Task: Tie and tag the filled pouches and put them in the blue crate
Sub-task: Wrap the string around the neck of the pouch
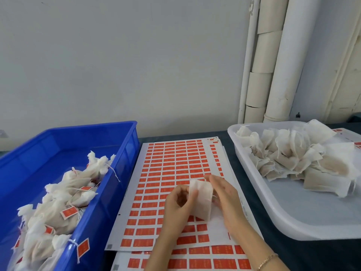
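Worktop (322, 257), over the label sheet (172, 159): pouch (201, 200) sits mouth-away between both hands, left hand (179, 200) pinching its left edge, right hand (224, 194) against its right edge with grip unclear, blue crate (117, 192) off to the left-hand side.

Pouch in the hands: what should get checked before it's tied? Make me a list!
1. Pouch held: ok; left hand pinches it, right hand touches it, grip unclear.
2. String on it: cannot tell, none shows.
3. Orange tags left on sticker sheet: ok, many rows.
4. Room in blue crate: ok, far end bare.
5. More pouches in white tray: ok, a pile.
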A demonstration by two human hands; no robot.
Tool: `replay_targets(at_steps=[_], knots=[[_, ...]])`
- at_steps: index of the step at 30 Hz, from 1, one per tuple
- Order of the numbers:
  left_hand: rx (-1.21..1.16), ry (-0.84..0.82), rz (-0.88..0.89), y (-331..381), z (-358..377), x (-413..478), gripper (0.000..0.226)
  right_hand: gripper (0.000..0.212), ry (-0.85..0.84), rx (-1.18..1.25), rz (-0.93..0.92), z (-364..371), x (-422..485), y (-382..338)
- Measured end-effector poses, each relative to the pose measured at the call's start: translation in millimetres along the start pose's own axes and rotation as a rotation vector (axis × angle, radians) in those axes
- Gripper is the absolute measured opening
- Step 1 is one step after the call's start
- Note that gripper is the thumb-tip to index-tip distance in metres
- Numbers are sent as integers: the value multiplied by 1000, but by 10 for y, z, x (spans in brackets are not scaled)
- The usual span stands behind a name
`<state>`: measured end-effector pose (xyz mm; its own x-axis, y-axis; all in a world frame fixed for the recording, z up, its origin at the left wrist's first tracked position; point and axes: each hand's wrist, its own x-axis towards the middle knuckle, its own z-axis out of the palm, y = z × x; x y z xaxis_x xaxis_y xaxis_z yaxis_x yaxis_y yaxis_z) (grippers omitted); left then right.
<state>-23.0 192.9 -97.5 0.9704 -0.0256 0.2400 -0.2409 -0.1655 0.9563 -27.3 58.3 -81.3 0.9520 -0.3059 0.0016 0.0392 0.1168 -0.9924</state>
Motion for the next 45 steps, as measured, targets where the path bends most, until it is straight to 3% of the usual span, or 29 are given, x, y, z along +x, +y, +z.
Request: replay_targets(at_steps=[2, 6, 10, 14, 20, 25, 27, 32, 36, 39, 45], knots=[[-10, 48, -3, -4, -5, -3, 11, 29, -24, -47, -126, -29, -54, 5], [-66, 46, -7, 3, -19, -14, 6, 13, 6, -122, -206, -51, -101, 53], [-125, 1, -11, 50, -5, -25, 33, 16, -72, -112, -197, -43, -121, 73], [-104, -13, 10, 65, 3, -22, 16, 19, -137, -199, -237, -12, -150, 100], [-89, 19, -1, 51, -2, -19, 4, 18, -64, -284, -303, -33, -150, 92], [-84, -61, -14, 81, -23, -21, 19, 17, -45, -493, -460, -29, -167, 104], [-63, -96, -49, 113, -31, -39, 27, 15, -43, -546, -483, -39, -167, 108], [-54, -82, -288, 119, -43, -69, 11, 13, -10, -572, -550, -36, -195, 104], [-106, -124, -165, 181, -37, -78, 19, 17, 12, -563, -575, -27, -202, 106], [-164, -136, -125, 227, -49, -92, 9, 14, 19, -571, -573, -19, -204, 108], [-189, -159, 10, 207, -60, -85, 26, 18, 66, -609, -544, -35, -178, 122]])
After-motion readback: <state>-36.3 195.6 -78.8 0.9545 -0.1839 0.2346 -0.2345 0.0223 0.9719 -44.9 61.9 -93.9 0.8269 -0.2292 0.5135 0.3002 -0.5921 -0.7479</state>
